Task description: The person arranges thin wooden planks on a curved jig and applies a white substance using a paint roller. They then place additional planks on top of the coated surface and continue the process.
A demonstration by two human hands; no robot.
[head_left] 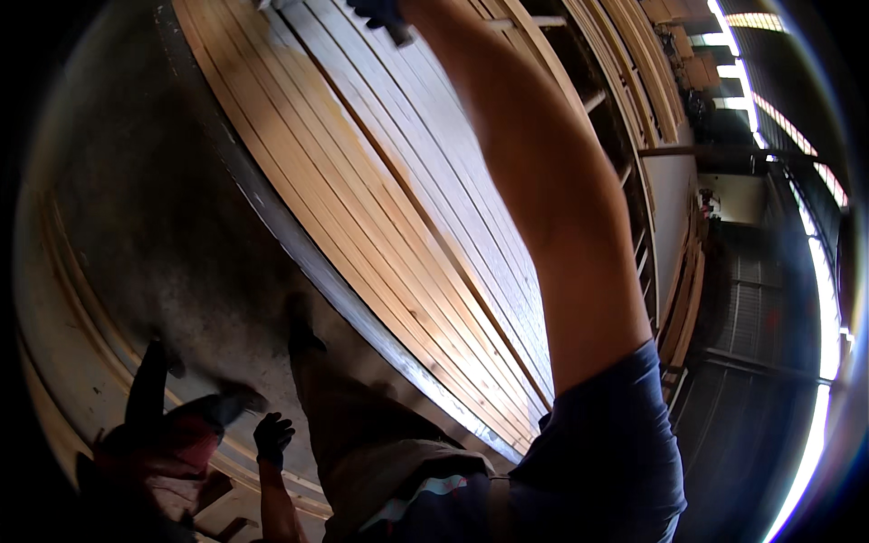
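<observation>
My right arm reaches far up across a row of long wooden boards (362, 208). Partly cut off by the top edge, my right hand (376, 11) wears a dark blue glove and looks curled; what it holds, if anything, I cannot make out. A pale metallic piece (272, 4) shows at the top edge, left of that hand. The boards near my body are bare light wood, while those beyond a dark gap carry a whitish sheen. Low at my left side, my left hand (273, 438) in a dark glove hangs over the floor, fingers loosely bent and apart, nothing visible in it.
A dark edge strip (308, 253) borders the boards on the floor side. At lower left, another person (181, 443) in dark and red clothing stands close by. More lumber (625, 63) lies stacked beyond the boards. Cardboard boxes (701, 71) sit at the upper right.
</observation>
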